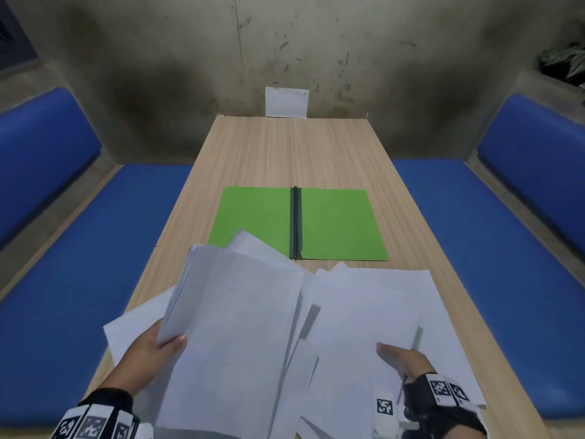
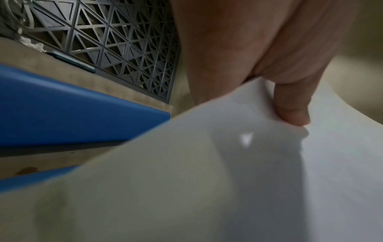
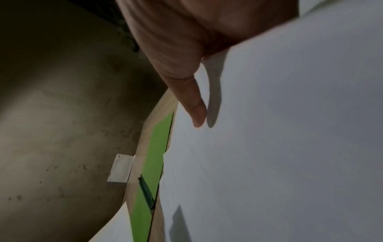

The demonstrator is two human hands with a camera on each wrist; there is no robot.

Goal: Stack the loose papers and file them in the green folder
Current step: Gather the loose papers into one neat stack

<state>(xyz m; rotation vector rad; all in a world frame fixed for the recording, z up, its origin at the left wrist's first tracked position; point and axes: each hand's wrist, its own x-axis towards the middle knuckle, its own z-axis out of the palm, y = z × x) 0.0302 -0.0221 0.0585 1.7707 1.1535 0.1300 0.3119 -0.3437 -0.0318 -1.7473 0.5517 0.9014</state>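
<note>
The green folder (image 1: 335, 223) lies open and flat mid-table, its dark spine clip (image 1: 295, 223) running down the centre; a strip of the folder (image 3: 153, 155) also shows in the right wrist view. Loose white papers (image 1: 373, 305) are spread over the near end of the table. My left hand (image 1: 171, 342) grips a lifted bundle of sheets (image 1: 234, 327) at its left edge. Its thumb (image 2: 294, 111) lies on top of the bundle (image 2: 207, 180) and its fingers are hidden beneath. My right hand (image 1: 399, 356) holds sheets on the right (image 3: 279, 131). Its thumb (image 3: 192, 101) is above them and its fingers are hidden underneath.
The wooden table (image 1: 285, 147) runs to a stained wall, where a small white card (image 1: 286, 102) leans. Blue padded benches flank it on the left (image 1: 95, 264) and the right (image 1: 493, 248). A metal lattice grille (image 2: 114, 41) shows in the left wrist view.
</note>
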